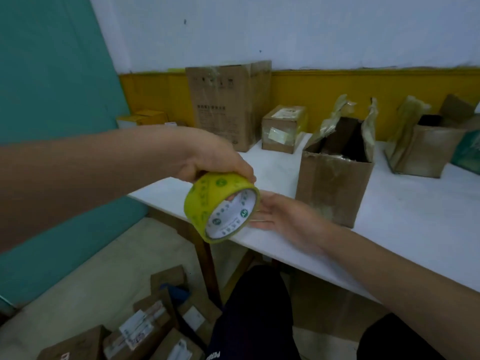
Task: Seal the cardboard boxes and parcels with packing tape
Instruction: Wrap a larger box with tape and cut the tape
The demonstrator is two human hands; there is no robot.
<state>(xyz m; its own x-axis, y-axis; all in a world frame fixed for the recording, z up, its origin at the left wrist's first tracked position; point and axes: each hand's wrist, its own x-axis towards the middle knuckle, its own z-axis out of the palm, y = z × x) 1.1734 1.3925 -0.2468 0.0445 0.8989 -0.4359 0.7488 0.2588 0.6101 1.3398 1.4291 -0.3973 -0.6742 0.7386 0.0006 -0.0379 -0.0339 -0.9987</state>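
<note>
While the left hand (215, 157) grips it from above, fingers curled over the outer band, the roll of yellow packing tape (220, 206) hangs in the air off the front left corner of the white surface (415, 216), with its white printed core facing the camera.

- Right hand (280, 216): fingers straight and relaxed, holding nothing, reaching to the roll's lower right rim. Motion blur hides whether the fingertips touch it.
- Open cardboard box (335, 183): upright near the front edge of the surface, just beyond the right hand. Its flaps stand up, with crumpled old tape on them, and the inside is dark.
- Second open box (420, 152): farther right and back, well apart from the first, flaps raised.
- Small closed box (283, 128): behind the first open box, with a pale label on its side.
- Tall carton (228, 105): at the back of the surface against the yellow wall band, just left of the small closed box, with tape down its front.
- Low yellow boxes (148, 116): at the far left rear corner.
- Green bag (467, 152): at the right edge of the view, partly cut off.
- Parcels (155, 328): several brown labelled ones heaped on the floor at lower left, beside the person's dark trouser leg (254, 307).
</note>
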